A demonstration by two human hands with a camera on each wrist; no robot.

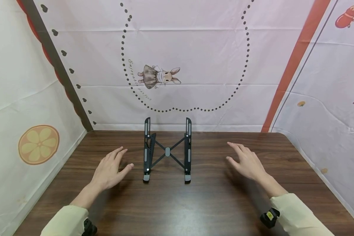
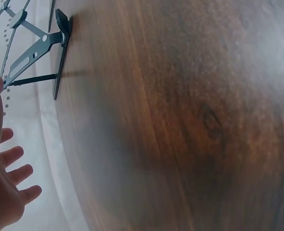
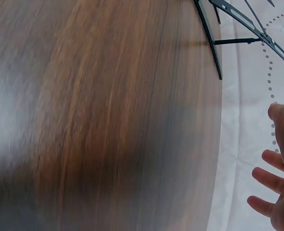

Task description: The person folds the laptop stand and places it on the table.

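A black folding laptop stand (image 1: 167, 151) stands raised in the middle of the dark wooden table (image 1: 194, 203), its two arms tilted up toward the back. My left hand (image 1: 110, 168) hovers just left of the stand with fingers spread and straight, holding nothing. My right hand (image 1: 246, 160) hovers further off to the stand's right, fingers also spread and empty. The left wrist view shows the stand (image 2: 38, 45) beyond my left hand (image 2: 7, 178). In the right wrist view the stand (image 3: 238, 29) lies beyond my right hand (image 3: 277, 183).
A pale printed cloth backdrop (image 1: 194, 65) with a rabbit drawing rises behind the table and along both sides. Cream sleeves (image 1: 298, 213) cover both forearms. The table's rounded right corner (image 1: 283, 134) lies near the side cloth.
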